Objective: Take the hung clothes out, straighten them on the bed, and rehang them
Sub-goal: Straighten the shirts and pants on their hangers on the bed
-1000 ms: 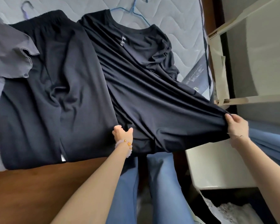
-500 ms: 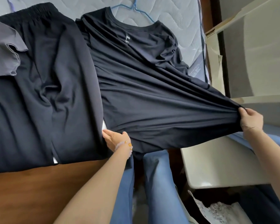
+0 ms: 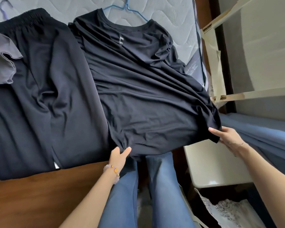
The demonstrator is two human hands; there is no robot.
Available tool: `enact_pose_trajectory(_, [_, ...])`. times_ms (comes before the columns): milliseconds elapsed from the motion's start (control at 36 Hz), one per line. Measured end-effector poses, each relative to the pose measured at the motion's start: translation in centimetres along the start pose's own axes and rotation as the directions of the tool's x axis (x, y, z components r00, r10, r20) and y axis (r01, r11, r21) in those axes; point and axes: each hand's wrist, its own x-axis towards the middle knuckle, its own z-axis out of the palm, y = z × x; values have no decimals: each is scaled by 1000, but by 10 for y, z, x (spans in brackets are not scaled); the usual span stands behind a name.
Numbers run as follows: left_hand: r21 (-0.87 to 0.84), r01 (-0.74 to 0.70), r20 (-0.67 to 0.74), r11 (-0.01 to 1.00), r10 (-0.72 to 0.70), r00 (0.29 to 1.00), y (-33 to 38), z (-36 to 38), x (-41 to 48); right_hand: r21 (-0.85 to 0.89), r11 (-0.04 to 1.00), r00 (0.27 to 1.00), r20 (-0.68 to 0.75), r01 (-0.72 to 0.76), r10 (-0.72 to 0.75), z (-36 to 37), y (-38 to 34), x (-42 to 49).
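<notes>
A black t-shirt (image 3: 143, 99) lies on the quilted mattress (image 3: 168, 15), still on a blue wire hanger (image 3: 130, 9) whose hook pokes out of the collar. My left hand (image 3: 119, 155) pinches the shirt's hem at its near left corner. My right hand (image 3: 227, 137) grips the hem's right corner, which hangs past the bed's edge. Left of the shirt lie black trousers (image 3: 43, 96) with an elastic waistband, on a purple hanger (image 3: 4, 7). A grey garment (image 3: 2, 60) overlaps them at the far left.
The bed's brown wooden footboard (image 3: 39, 198) runs along the near edge. A cream wardrobe door (image 3: 220, 55) and shelf stand at the right, with a cream stool (image 3: 212, 170) and blue cloth (image 3: 262, 132) below. My blue jeans (image 3: 138, 195) fill the bottom centre.
My right hand has come back in towards the bed and the hem's hard stretch has slackened. My left hand has shifted its pinch along the hem.
</notes>
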Motion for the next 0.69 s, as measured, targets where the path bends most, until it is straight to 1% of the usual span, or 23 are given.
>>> enact_pose_trajectory(28, [-8,-46,-24,999,45,999,3,-4,-7,-16,1000,1000,10,22,-22,-3,1,-3])
enact_pose_trajectory(83, [-12,-147,-106,989,145,984,7,-20,-18,6,998,998,25,62,-62,-10,3,-10])
enact_pose_trajectory(139, [-9,-201,-241,980,193,951,3,-39,-22,34,994,994,-15,108,-108,-16,5,-16])
enact_pose_trajectory(167, [-3,-214,-300,977,204,932,-4,-50,-18,-16,991,990,-56,130,-131,-19,7,-18])
enact_pose_trajectory(194, [25,-222,-328,975,217,919,-9,-59,-17,-93,986,983,-106,139,-149,-20,10,-19])
enact_pose_trajectory(250, [72,-169,-304,983,183,935,-26,-76,-10,-246,958,969,-164,144,-187,-20,15,-18])
enact_pose_trajectory(278, [105,-115,-274,988,139,952,-36,-83,-4,-299,944,967,-164,137,-192,-17,17,-16])
enact_pose_trajectory(306, [171,-66,-246,983,108,963,-45,-87,2,-338,932,968,-156,132,-194,-13,19,-16])
enact_pose_trajectory(361, [357,23,-197,934,51,979,-62,-95,16,-414,904,973,-143,109,-183,-4,23,-12])
enact_pose_trajectory(417, [479,86,-163,874,-8,987,-70,-98,29,-497,867,981,-136,50,-135,5,25,-6])
enact_pose_trajectory(500, [545,165,-171,822,-84,982,-67,-95,43,-521,850,994,-103,-72,21,10,25,5])
enact_pose_trajectory(556, [623,161,-174,765,-65,983,-59,-92,47,-560,819,990,-116,-127,74,10,24,12])
enact_pose_trajectory(611, [697,169,-228,697,-9,974,-43,-88,45,-630,765,986,-158,-135,44,12,13,12])
enact_pose_trajectory(667, [693,151,-277,705,67,958,-25,-83,44,-648,752,982,-191,-125,-2,17,-6,7])
enact_pose_trajectory(694, [670,124,-294,732,108,950,-16,-80,44,-648,753,980,-197,-110,-27,19,-14,8])
